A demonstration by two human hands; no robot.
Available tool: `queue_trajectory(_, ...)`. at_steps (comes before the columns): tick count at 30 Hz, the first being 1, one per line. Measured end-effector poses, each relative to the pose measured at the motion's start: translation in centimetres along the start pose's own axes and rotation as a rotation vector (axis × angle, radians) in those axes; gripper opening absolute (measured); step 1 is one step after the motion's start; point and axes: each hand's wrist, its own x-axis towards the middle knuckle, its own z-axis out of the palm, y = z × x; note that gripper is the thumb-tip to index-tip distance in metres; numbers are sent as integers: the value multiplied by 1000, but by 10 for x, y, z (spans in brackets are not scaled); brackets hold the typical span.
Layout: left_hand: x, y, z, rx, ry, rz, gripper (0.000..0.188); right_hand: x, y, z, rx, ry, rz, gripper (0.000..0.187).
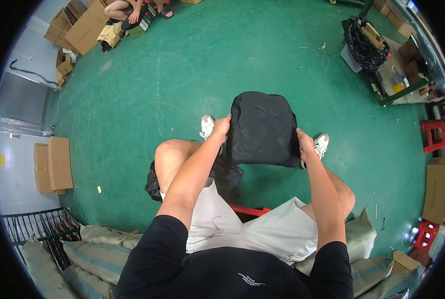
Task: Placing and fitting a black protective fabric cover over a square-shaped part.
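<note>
A black, cushion-shaped fabric piece (263, 130) is held up in front of my knees, over the green floor. It has rounded upper corners and a slightly creased face. My left hand (222, 126) grips its left edge, and my right hand (306, 142) has hold of the lower right edge. The fingertips of both hands are partly hidden behind the fabric. Below its lower left corner, more dark fabric (227, 178) hangs or lies between my legs; I cannot tell what it is.
A red stool (252, 210) shows beneath me. Woven sacks (95, 259) lie behind on both sides. Cardboard boxes (59, 162) stand at left. Another person's hand (134, 17) shows at the far left. A black-bagged bin (364, 45) and red stools (434, 134) are on the right.
</note>
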Motion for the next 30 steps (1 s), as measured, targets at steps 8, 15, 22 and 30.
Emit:
queue_trajectory(8,-14,33,22,-114,74,266,15,36,2,-18,-96,330,-495,33)
queue_trajectory(15,-80,100,65,-127,-196,715,17,6,-35,3,32,147,-520,29)
queue_trajectory(22,-264,89,140,448,-951,1240,10,-2,-17,-11,482,-22,-547,35)
queue_trajectory(30,-302,92,120,315,-1229,796,14,-56,-45,-36,457,-363,-501,34)
